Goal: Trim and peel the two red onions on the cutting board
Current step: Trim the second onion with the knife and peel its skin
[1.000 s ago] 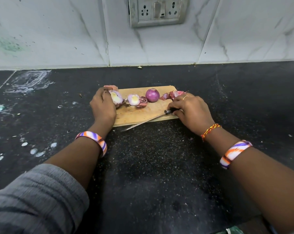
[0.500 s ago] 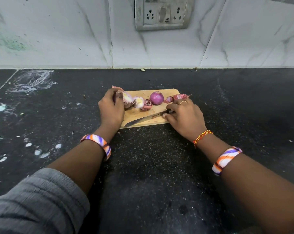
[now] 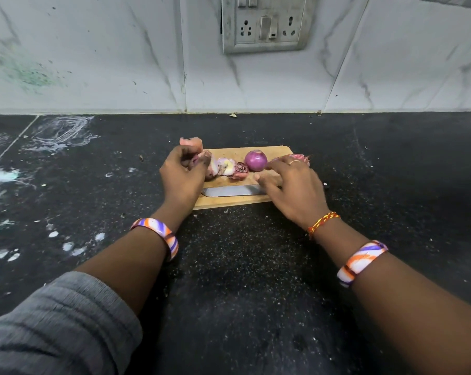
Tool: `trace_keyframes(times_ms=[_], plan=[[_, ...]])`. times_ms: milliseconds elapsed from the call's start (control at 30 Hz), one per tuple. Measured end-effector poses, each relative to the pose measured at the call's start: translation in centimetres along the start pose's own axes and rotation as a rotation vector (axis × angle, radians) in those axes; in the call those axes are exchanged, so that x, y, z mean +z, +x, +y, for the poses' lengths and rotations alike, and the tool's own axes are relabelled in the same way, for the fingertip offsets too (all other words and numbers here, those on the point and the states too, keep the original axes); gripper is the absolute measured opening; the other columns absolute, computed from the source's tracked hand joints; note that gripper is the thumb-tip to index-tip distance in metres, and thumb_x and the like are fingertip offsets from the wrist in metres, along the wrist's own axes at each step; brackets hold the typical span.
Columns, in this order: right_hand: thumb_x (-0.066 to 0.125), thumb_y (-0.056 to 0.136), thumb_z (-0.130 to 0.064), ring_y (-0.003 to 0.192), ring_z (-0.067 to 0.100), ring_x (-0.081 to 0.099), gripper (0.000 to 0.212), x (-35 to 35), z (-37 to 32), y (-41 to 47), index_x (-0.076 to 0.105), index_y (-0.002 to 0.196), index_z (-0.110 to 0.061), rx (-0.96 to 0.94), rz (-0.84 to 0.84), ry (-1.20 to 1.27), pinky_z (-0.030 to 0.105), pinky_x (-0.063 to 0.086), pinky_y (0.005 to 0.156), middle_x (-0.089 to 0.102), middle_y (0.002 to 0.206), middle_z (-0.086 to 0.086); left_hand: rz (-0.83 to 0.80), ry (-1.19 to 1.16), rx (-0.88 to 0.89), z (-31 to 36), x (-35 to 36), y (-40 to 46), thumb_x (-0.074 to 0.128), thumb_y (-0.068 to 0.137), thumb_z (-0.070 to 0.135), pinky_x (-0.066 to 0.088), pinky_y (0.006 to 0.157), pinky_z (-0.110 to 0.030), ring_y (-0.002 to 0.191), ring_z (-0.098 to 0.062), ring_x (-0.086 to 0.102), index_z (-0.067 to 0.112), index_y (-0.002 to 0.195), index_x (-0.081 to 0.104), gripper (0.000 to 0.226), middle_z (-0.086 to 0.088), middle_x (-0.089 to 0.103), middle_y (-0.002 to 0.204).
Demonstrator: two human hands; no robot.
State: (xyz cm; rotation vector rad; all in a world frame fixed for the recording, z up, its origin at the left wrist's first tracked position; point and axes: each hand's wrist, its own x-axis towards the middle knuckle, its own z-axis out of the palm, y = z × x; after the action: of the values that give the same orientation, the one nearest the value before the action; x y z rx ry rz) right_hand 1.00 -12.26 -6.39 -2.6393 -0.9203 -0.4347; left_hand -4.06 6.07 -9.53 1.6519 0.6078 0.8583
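Just beyond the right grip [image 3: 291,182], peeled onion [image 3: 255,160] on board [image 3: 229,203]

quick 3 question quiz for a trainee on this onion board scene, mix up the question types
1. True or false: the knife lies flat on the cutting board.
2. Which hand has its fingers curled round an onion piece? A) left hand B) right hand C) neither
3. Fill in: the peeled onion sits on the board's ____ side, away from the person.

Key
1. True; the blade rests along the near edge, its handle hidden under the right hand.
2. A; the right hand's fingers are spread flat.
3. Far.
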Motion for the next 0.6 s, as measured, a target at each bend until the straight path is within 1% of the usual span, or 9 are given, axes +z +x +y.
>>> trace_keyframes(times_ms=[33, 100, 167, 200, 267, 367, 433, 500, 600], plan=[[0.054, 0.087, -0.041, 0.108, 0.025, 0.054, 0.043, 0.5, -0.6, 0.3, 0.059, 0.120, -0.014, -0.029, -0.012, 0.079, 0.041, 0.045, 0.091, 0.061, 0.117, 0.008, -0.008, -0.022, 0.016, -0.2, 0.0, 0.1, 0.069, 0.079, 0.017, 0.053, 0.083, -0.033, 0.090, -0.021, 0.064, 0.018, 0.091, 0.061, 0.014, -0.006, 0.065, 0.095], [0.065, 0.082, -0.037, 0.116, 0.024, 0.050, 0.056, 1.6, -2.4, 0.9, 0.050, 0.130, -0.012, -0.036, -0.087, 0.307, 0.039, 0.043, 0.098, 0.056, 0.125, 0.010, -0.023, -0.044, 0.057, -0.3, -0.1, 0.0, 0.071, 0.077, 0.014, 0.052, 0.083, -0.029, 0.089, -0.017, 0.063, 0.018, 0.088, 0.063, 0.015, -0.009, 0.067, 0.095], [0.074, 0.073, -0.029, 0.115, 0.023, 0.053, 0.066, 2.9, -4.3, 1.7, 0.049, 0.130, -0.009, -0.007, -0.117, 0.527, 0.037, 0.045, 0.098, 0.058, 0.124, 0.012, -0.054, -0.043, 0.097, -0.2, -0.1, -0.1, 0.073, 0.074, 0.012, 0.050, 0.083, -0.023, 0.089, -0.014, 0.063, 0.018, 0.087, 0.066, 0.016, -0.008, 0.068, 0.094], [0.077, 0.070, -0.024, 0.108, 0.021, 0.057, 0.062, 3.2, -5.2, 2.0, 0.053, 0.125, -0.009, -0.006, -0.110, 0.611, 0.037, 0.048, 0.094, 0.061, 0.118, 0.012, -0.071, -0.029, 0.121, 0.0, -0.1, -0.1, 0.073, 0.073, 0.010, 0.049, 0.083, -0.021, 0.089, -0.013, 0.063, 0.019, 0.086, 0.067, 0.017, -0.007, 0.068, 0.093], [0.079, 0.067, -0.018, 0.094, 0.017, 0.060, 0.053, 3.8, -6.1, 2.5, 0.059, 0.115, -0.010, -0.009, -0.071, 0.711, 0.035, 0.052, 0.084, 0.066, 0.106, 0.007, -0.098, -0.022, 0.151, 0.5, 0.0, -0.1, 0.073, 0.071, 0.004, 0.050, 0.082, -0.020, 0.087, -0.012, 0.063, 0.018, 0.085, 0.069, 0.020, -0.008, 0.068, 0.093], [0.079, 0.069, -0.015, 0.093, 0.010, 0.058, 0.058, 4.1, -6.0, 2.9, 0.056, 0.122, -0.009, 0.071, -0.068, 0.817, 0.024, 0.051, 0.086, 0.064, 0.109, 0.004, -0.106, -0.072, 0.113, 1.0, -0.1, 0.1, 0.072, 0.072, 0.001, 0.053, 0.078, -0.024, 0.079, -0.012, 0.064, 0.014, 0.086, 0.070, 0.019, -0.007, 0.069, 0.088], [0.079, 0.069, -0.012, 0.097, 0.015, 0.061, 0.061, 4.5, -5.7, 3.0, 0.054, 0.125, -0.008, 0.122, -0.078, 0.896, 0.033, 0.051, 0.092, 0.064, 0.114, 0.007, -0.101, -0.081, 0.107, 0.9, -0.3, 0.5, 0.071, 0.073, 0.002, 0.052, 0.075, -0.025, 0.075, -0.011, 0.063, 0.016, 0.079, 0.070, 0.015, -0.002, 0.068, 0.080], [0.078, 0.069, -0.009, 0.102, 0.016, 0.060, 0.067, 4.6, -5.7, 3.1, 0.050, 0.130, -0.011, 0.143, -0.104, 0.926, 0.033, 0.050, 0.095, 0.061, 0.116, 0.005, -0.066, -0.114, 0.063, 0.4, -0.6, 1.1, 0.071, 0.075, 0.004, 0.053, 0.073, -0.028, 0.074, -0.013, 0.063, 0.019, 0.071, 0.068, 0.016, 0.001, 0.067, 0.075], [0.072, 0.074, 0.000, 0.096, 0.003, 0.055, 0.070, 4.0, -5.3, 3.0, 0.043, 0.136, -0.016, 0.153, -0.201, 1.018, 0.012, 0.049, 0.086, 0.053, 0.111, -0.005, -0.016, -0.167, -0.041, -0.4, -0.7, 1.6, 0.071, 0.075, 0.006, 0.054, 0.073, -0.033, 0.079, -0.019, 0.065, 0.022, 0.067, 0.064, 0.019, -0.001, 0.067, 0.075]])
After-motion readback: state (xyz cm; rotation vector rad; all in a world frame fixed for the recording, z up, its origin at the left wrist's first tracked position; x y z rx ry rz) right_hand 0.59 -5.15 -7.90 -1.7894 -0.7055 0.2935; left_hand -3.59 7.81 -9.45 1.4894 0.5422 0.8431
